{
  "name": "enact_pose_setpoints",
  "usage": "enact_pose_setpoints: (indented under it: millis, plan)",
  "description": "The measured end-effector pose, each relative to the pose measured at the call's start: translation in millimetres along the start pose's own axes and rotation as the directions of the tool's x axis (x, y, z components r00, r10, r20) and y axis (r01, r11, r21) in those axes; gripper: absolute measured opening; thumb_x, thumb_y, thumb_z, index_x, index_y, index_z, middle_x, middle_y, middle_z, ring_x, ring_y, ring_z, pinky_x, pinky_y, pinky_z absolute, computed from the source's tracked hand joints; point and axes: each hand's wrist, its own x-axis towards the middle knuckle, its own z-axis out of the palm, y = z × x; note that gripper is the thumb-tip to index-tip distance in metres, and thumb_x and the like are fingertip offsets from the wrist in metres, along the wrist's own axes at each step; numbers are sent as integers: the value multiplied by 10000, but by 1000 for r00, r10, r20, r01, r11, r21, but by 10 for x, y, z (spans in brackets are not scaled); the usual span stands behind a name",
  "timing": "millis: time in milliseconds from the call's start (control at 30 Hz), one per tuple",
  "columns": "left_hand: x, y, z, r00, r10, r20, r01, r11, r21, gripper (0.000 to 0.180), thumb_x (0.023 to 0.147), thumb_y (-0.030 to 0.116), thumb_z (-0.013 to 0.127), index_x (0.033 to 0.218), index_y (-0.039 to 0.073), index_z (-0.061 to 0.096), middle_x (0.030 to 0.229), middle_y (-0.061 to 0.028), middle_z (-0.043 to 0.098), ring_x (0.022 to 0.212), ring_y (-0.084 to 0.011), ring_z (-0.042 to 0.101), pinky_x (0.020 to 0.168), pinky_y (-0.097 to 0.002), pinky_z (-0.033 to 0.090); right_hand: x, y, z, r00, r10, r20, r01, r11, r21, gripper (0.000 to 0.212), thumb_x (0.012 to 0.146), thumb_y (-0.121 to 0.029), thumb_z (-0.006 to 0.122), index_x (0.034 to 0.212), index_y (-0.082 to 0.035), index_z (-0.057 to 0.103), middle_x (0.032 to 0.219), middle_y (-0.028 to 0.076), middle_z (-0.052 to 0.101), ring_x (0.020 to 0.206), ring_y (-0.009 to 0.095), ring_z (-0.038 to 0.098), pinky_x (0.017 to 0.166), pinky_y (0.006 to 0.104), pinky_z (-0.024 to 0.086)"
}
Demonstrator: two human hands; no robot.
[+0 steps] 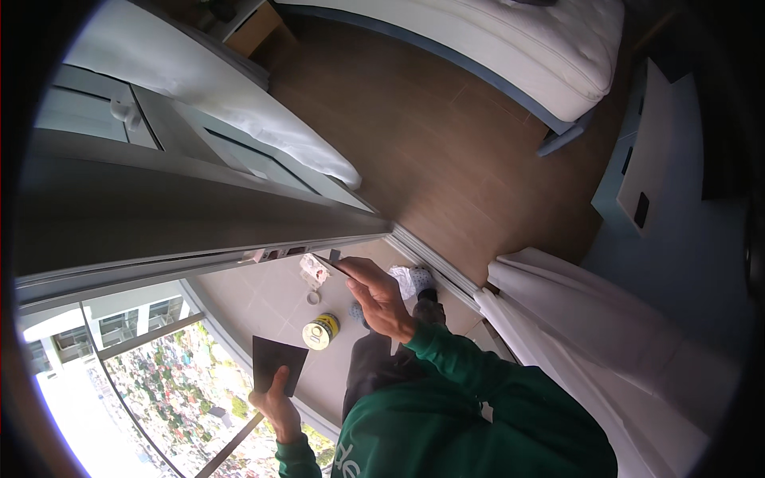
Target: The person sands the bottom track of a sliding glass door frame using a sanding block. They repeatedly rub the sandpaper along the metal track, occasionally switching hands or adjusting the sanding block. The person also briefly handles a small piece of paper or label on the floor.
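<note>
My left hand (277,408) grips the lower edge of a dark, flat, roughly square plate (277,362), its thumb across the face. Its exact kind does not show. My right hand (381,301) is closed, with the fingers pointing at the grey door frame (199,259). A thin flat blade (331,264) sticks out from its fingertips, close to the frame's edge; its handle is hidden. Whether the blade touches the frame I cannot tell. On the tiles between my hands stands a round yellow tin (320,331) with a pale lid.
A roll of tape (313,297) and a crumpled packet (314,269) lie by the tin. My slippered foot (421,279) is next to the door track (437,259). White curtains (574,319) hang on the right. Beyond are a wood floor (398,103) and a bed (550,48); a railing (151,338) is left.
</note>
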Motion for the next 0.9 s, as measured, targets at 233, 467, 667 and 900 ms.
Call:
enact_pose_setpoints:
  millis: [233,467,667,900]
  plan:
    - [-26,-45,-94,1000,12,28,-13,999,39,353,802,43,702,1105,-133,669,994,-140,696,864,-194,613,826,-305,485,78,263,175,994,-60,-96,52,996,-76,380,923,13,558,1282,-90,626,1192,148,637,1041,309,631,910,381,511]
    - [0,-83,-130,998,-54,-41,54,998,9,289,792,48,747,1018,-115,669,952,-112,673,838,-192,617,820,-314,487,120,386,272,992,-44,-115,35,996,-80,365,930,6,559,1273,-92,634,1201,149,630,1070,315,620,929,381,506]
    - [-42,-51,-110,997,-70,-43,71,997,28,287,790,48,747,1015,-115,676,971,-119,680,847,-193,617,816,-312,482,172,398,342,988,-59,-143,47,995,-83,366,931,11,565,1275,-91,635,1222,144,619,1102,303,612,951,368,500]
    - [-60,-104,-171,999,-38,-17,39,997,59,345,805,67,718,1083,-132,677,975,-154,700,837,-202,619,814,-319,495,169,439,394,988,-99,-120,85,989,-121,340,937,4,572,1264,-63,640,1242,133,612,1127,274,612,967,347,496]
